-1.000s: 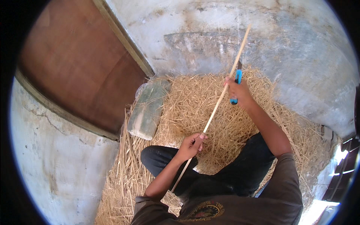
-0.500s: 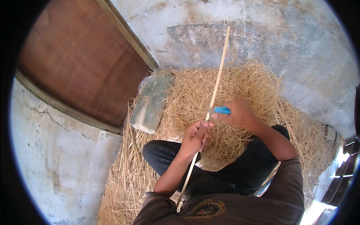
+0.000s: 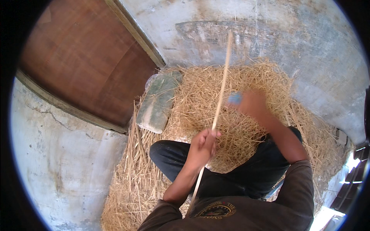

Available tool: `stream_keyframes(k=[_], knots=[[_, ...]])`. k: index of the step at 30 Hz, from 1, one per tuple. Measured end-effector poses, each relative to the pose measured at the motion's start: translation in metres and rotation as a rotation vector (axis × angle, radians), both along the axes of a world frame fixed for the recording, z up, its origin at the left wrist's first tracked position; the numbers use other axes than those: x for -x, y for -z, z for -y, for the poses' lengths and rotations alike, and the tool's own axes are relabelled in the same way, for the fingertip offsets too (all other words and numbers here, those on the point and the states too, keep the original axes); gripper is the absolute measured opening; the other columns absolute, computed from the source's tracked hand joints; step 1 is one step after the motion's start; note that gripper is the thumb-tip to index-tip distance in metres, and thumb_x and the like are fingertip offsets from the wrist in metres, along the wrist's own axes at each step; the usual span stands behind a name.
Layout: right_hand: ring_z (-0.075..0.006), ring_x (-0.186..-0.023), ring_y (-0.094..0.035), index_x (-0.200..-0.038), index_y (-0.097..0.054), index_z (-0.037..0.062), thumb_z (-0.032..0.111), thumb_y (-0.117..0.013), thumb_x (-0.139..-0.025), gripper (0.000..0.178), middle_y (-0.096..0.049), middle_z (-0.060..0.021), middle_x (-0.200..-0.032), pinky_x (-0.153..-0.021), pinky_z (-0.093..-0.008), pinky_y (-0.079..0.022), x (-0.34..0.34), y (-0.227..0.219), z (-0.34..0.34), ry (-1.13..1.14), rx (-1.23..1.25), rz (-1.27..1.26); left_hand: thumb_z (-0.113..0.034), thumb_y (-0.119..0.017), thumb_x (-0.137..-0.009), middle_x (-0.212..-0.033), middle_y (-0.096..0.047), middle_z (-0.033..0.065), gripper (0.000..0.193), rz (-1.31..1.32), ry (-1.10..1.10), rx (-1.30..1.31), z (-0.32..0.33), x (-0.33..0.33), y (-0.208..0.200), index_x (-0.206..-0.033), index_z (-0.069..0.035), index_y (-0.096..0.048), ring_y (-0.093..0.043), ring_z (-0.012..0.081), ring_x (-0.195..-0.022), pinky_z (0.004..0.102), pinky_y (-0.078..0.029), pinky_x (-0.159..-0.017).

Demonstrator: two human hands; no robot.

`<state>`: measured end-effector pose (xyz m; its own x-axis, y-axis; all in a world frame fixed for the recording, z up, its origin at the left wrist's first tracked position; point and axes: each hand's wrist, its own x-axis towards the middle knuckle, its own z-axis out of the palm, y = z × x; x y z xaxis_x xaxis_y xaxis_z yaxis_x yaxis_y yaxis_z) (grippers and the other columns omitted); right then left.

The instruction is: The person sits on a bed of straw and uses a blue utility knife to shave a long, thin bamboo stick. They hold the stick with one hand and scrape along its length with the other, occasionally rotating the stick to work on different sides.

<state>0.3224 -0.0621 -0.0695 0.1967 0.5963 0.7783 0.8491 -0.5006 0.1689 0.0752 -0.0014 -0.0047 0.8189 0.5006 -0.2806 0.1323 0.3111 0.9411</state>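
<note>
left hand [image 3: 202,146]: closed around the pale stick [image 3: 222,88]
right hand [image 3: 254,103]: blurred, fisted around a blue tool [image 3: 234,98], just beside the stick
straw [image 3: 192,92]: beneath both hands

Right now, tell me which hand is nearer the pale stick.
Left: the left hand grips the pale stick; the right hand, blurred, is off to its right.
</note>
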Motion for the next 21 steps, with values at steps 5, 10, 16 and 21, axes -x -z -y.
stream_keyframes(k=[5, 10, 16, 21], knots=[[-0.0206, -0.042, -0.048, -0.063, -0.063, 0.0031, 0.068, -0.045, -0.084, 0.071, -0.048, -0.0043, -0.046, -0.044, -0.0368, -0.042, -0.086, -0.073, 0.027, 0.305, 0.094, -0.814, -0.022, -0.048, -0.098, -0.048, -0.04, -0.004, 0.022, -0.023, -0.12, 0.047, 0.004, 0.038, 0.014, -0.099, -0.003, -0.059, -0.032, 0.0041, -0.034, 0.0201, -0.029, -0.037], [-0.0267, -0.042, -0.052, -0.059, -0.061, 0.0077, 0.069, -0.054, -0.077, 0.065, -0.05, -0.009, -0.046, -0.045, -0.0387, -0.042, 0.036, -0.047, 0.016, -0.327, 0.134, -0.747, -0.021, -0.048, -0.098, -0.05, -0.04, -0.0044, 0.022, 0.005, -0.091, 0.022, 0.002, 0.016, -0.005, -0.1, -0.002, -0.059, -0.032, 0.0033, -0.034, 0.0181, -0.025, -0.034], [-0.0288, -0.043, -0.056, -0.056, -0.06, 0.0066, 0.076, -0.055, -0.07, 0.071, -0.051, -0.0111, -0.045, -0.044, -0.0403, -0.044, 0.071, -0.048, 0.016, -0.431, 0.367, -0.697, -0.02, -0.05, -0.098, -0.057, -0.041, -0.007, 0.021, -0.004, -0.084, -0.102, 0.007, 0.013, -0.01, -0.106, -0.003, -0.061, -0.035, 0.0005, -0.047, 0.0179, -0.027, -0.042], [-0.0276, -0.041, -0.055, -0.055, -0.059, 0.0064, 0.078, -0.054, -0.069, 0.073, -0.05, -0.0097, -0.044, -0.042, -0.0393, -0.043, 0.065, -0.04, 0.014, -0.418, 0.293, -0.566, -0.016, -0.051, -0.097, -0.061, -0.04, -0.0081, 0.021, -0.031, -0.079, -0.295, 0.011, 0.015, -0.005, -0.105, -0.001, -0.062, -0.034, -0.0001, -0.052, 0.0186, -0.026, -0.046]])
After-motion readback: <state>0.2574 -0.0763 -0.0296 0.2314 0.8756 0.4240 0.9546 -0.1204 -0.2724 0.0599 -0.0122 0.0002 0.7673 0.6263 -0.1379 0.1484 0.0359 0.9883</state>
